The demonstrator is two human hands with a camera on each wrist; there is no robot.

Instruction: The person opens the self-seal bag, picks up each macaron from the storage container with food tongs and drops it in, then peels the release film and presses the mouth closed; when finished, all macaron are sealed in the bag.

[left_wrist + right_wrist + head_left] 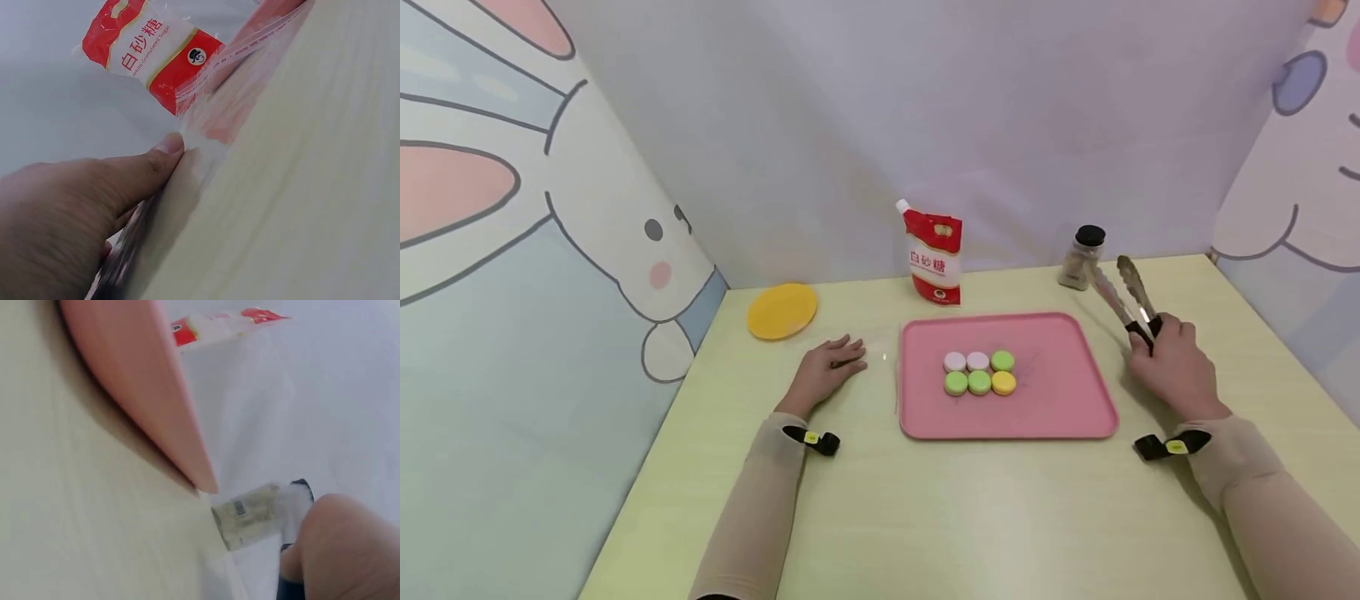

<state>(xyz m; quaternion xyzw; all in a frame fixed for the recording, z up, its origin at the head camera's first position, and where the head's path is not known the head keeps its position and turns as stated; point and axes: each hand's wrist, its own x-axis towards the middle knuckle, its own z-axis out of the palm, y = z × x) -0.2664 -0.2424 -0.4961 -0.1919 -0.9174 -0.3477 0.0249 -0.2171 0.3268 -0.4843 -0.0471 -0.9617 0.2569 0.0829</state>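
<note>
On the right, my right hand [1176, 367] grips a pair of metal tongs [1136, 285] by the black handles, tips spread and pointing away. My left hand [827, 371] lies palm down on the table left of the tray, fingers loosely extended. A clear plastic zip bag [234, 78] lies flat beside it, and the thumb [170, 145] is right at its edge in the left wrist view. Several macarons [979, 382] in pale pink, green and yellow sit in two rows on a pink tray [1067, 400].
At the back stands a red and white bag of white granulated sugar [935, 262]. A small jar with a black lid [1075, 268] is behind the tongs. A yellow plate [782, 312] lies at the back left. Walls [820, 142] border the table's back and sides.
</note>
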